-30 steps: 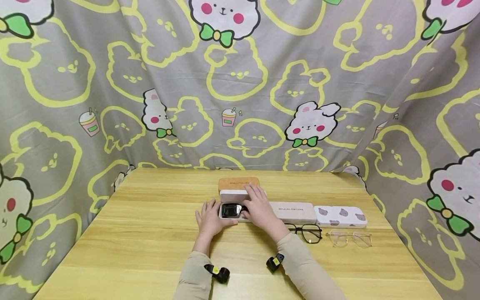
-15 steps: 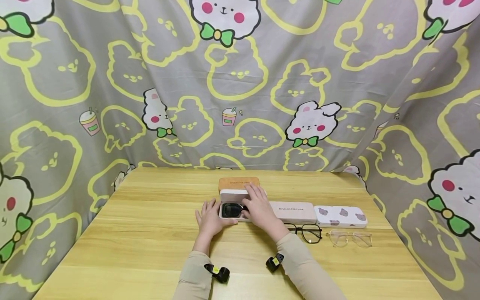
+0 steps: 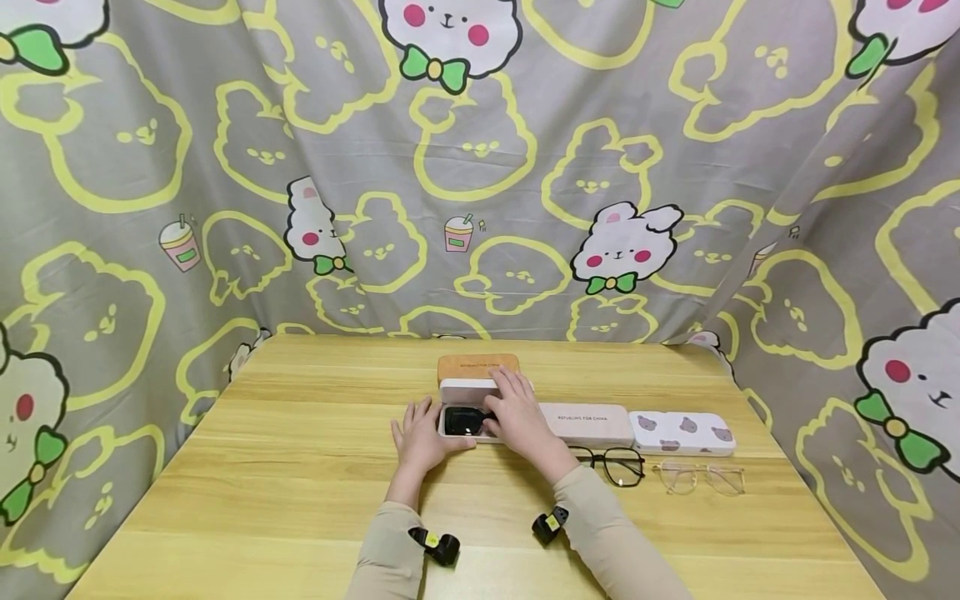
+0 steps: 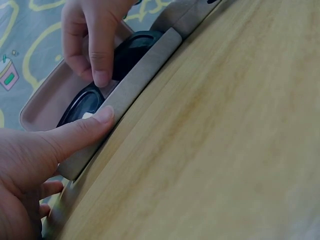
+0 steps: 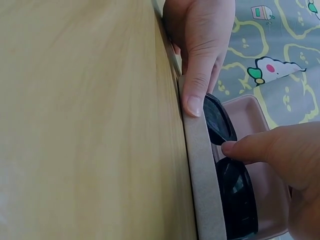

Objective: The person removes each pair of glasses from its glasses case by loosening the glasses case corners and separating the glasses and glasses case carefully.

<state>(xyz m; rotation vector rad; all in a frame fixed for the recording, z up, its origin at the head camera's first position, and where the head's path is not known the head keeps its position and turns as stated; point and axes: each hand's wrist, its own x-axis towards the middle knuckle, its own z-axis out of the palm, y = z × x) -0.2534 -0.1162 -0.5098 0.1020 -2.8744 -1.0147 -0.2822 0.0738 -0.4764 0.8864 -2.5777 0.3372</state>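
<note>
In the head view, a pale pink glasses case (image 3: 480,439) stands open with its lid raised at the back. Black sunglasses (image 5: 236,197) sit inside, lenses along the front wall. The right hand (image 3: 516,419) reaches in from the right, its thumb and finger pinching the sunglasses at the bridge, as both wrist views show. The left hand (image 3: 422,439) holds the case's left end. Its thumb lies on the front wall and its other fingers spread round the left side. Part of the case's right end is hidden behind the right hand.
An orange-brown case (image 3: 472,364) lies behind the raised lid. To the right are a pink case with lettering (image 3: 587,423) and a white bear-print case (image 3: 684,433). Black-framed glasses (image 3: 622,467) and thin gold-framed glasses (image 3: 699,477) lie before them. A patterned curtain (image 3: 480,167) surrounds the wooden table (image 3: 262,467).
The sunglasses have tilted and shifted slightly within the case, and the reflections on their lenses differ. Both hands keep nearly the same place.
</note>
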